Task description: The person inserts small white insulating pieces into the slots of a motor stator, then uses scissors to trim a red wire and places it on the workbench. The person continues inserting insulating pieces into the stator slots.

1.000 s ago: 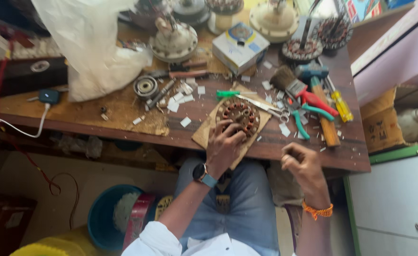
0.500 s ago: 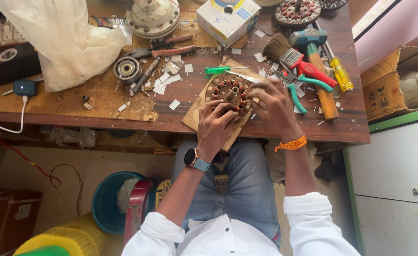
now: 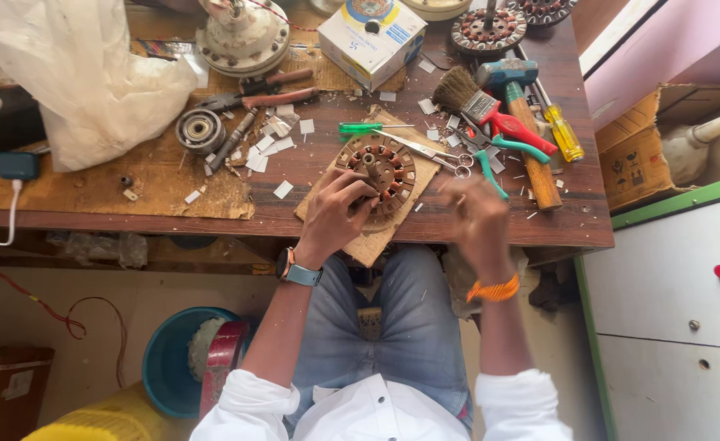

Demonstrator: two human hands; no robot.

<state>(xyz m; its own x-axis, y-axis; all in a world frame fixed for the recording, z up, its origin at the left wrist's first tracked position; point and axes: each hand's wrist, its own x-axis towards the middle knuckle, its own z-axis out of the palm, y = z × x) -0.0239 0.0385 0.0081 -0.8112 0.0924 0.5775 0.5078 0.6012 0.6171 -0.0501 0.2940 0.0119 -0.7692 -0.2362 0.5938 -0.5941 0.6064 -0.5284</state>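
A round copper-wound motor stator (image 3: 391, 166) lies on a scrap of cardboard (image 3: 370, 245) at the near edge of the wooden workbench (image 3: 156, 175). My left hand (image 3: 337, 211), with a watch on its wrist, grips the stator's near-left rim, fingers curled over the slots. My right hand (image 3: 476, 219), wearing an orange thread at the wrist, hovers just right of the stator over the bench edge. It is motion-blurred, so I cannot see whether it holds anything.
Scissors (image 3: 435, 153), a green screwdriver (image 3: 361, 128), pliers (image 3: 508, 145), a brush (image 3: 468, 96), a hammer (image 3: 527, 139) and a yellow screwdriver (image 3: 564, 131) crowd the right. A white box (image 3: 372, 33), a motor housing (image 3: 241, 37), a bearing (image 3: 199, 129) and a plastic bag (image 3: 90, 73) lie behind and left. A blue bucket (image 3: 168, 359) stands below.
My right hand has come off the stator and pulled back to its right, blurred in motion. My left hand stays on the stator's near rim.
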